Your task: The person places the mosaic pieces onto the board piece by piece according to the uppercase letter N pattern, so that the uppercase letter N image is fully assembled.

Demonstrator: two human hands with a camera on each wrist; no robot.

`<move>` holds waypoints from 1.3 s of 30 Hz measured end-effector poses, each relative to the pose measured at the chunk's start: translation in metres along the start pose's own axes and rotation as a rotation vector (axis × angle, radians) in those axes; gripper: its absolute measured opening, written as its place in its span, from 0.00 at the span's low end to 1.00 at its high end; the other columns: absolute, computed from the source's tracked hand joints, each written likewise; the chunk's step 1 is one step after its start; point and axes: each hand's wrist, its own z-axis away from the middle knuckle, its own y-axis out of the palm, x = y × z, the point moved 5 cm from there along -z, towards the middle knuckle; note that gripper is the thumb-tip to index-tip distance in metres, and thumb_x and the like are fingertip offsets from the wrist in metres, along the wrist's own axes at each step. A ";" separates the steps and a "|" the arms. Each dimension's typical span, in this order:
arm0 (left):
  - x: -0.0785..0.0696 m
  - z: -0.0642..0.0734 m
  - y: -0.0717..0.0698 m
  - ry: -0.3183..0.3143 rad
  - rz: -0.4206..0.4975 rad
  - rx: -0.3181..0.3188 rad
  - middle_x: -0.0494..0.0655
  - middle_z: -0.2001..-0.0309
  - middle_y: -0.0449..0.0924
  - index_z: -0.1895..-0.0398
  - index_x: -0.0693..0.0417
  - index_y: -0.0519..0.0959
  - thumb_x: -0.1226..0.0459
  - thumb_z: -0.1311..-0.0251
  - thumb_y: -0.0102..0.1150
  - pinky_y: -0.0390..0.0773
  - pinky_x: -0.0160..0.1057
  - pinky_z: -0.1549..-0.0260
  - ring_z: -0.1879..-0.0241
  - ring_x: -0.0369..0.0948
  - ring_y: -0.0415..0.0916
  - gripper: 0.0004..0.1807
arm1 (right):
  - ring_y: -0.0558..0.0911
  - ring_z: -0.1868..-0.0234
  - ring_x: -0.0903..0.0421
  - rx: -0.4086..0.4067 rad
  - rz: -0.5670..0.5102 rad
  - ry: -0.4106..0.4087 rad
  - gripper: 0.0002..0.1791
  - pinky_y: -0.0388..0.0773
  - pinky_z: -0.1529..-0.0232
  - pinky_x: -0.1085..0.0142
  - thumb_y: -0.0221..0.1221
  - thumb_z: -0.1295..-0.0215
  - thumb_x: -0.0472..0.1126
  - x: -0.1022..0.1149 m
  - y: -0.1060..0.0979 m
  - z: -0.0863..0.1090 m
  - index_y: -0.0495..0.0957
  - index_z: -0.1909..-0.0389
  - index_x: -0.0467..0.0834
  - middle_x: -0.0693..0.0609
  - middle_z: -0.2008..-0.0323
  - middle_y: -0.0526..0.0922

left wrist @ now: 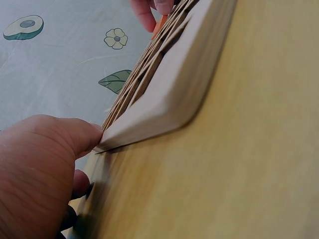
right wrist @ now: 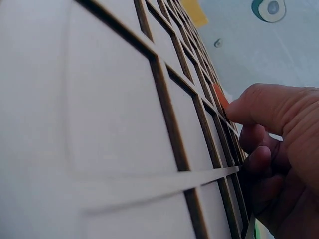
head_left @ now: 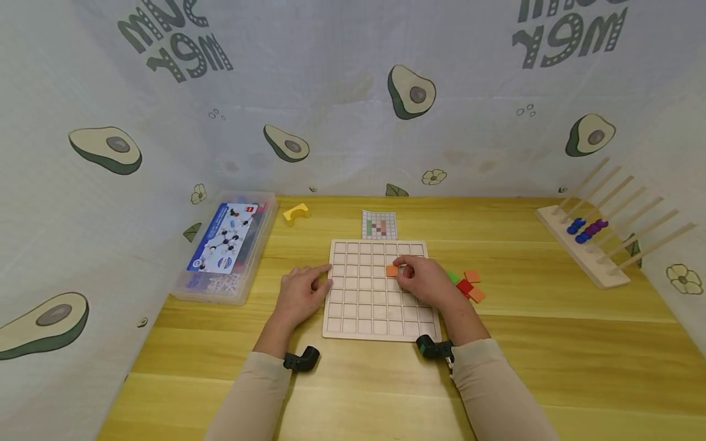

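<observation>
A square wooden grid board lies flat, its shallow cells framed by thin ridges. My left hand rests beside its left side, forefinger and thumb touching the edge; the left wrist view shows the thumb against the board's side. With thumb and forefinger, my right hand pinches a small orange tile at a cell right of the middle. In the right wrist view the orange tile shows at the thumb's tip. Whether it sits fully in the cell I cannot tell.
Loose orange, red and green tiles lie right of the board. A card with a coloured grid pattern is behind it. On the left stand a clear plastic case and a yellow arch block. At right is a peg rack with beads.
</observation>
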 end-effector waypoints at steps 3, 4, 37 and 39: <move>0.001 0.000 0.000 0.003 -0.001 -0.004 0.37 0.79 0.66 0.36 0.43 0.82 0.54 0.31 0.62 0.54 0.40 0.65 0.74 0.38 0.59 0.21 | 0.71 0.73 0.56 0.000 0.012 -0.005 0.16 0.68 0.68 0.64 0.59 0.29 0.41 0.001 0.000 -0.001 0.80 0.43 0.43 0.52 0.70 0.77; 0.001 0.000 0.000 0.003 -0.002 -0.004 0.37 0.79 0.66 0.36 0.43 0.82 0.53 0.31 0.62 0.54 0.40 0.65 0.73 0.38 0.59 0.21 | 0.71 0.73 0.56 0.000 0.016 -0.005 0.17 0.68 0.68 0.64 0.59 0.29 0.41 0.001 0.001 -0.001 0.80 0.42 0.43 0.51 0.70 0.77; -0.002 0.002 -0.002 0.003 -0.005 -0.005 0.38 0.78 0.66 0.37 0.44 0.82 0.54 0.31 0.61 0.55 0.41 0.65 0.74 0.39 0.59 0.21 | 0.73 0.61 0.50 -0.060 -0.005 0.203 0.31 0.68 0.63 0.62 0.61 0.28 0.56 -0.093 -0.083 0.058 0.73 0.32 0.41 0.46 0.61 0.75; -0.002 0.002 -0.002 0.009 -0.003 -0.008 0.38 0.78 0.67 0.37 0.44 0.82 0.54 0.31 0.62 0.55 0.41 0.65 0.74 0.39 0.59 0.20 | 0.73 0.60 0.49 -0.067 -0.005 0.216 0.33 0.67 0.63 0.61 0.60 0.28 0.57 -0.099 -0.086 0.061 0.72 0.32 0.40 0.45 0.60 0.74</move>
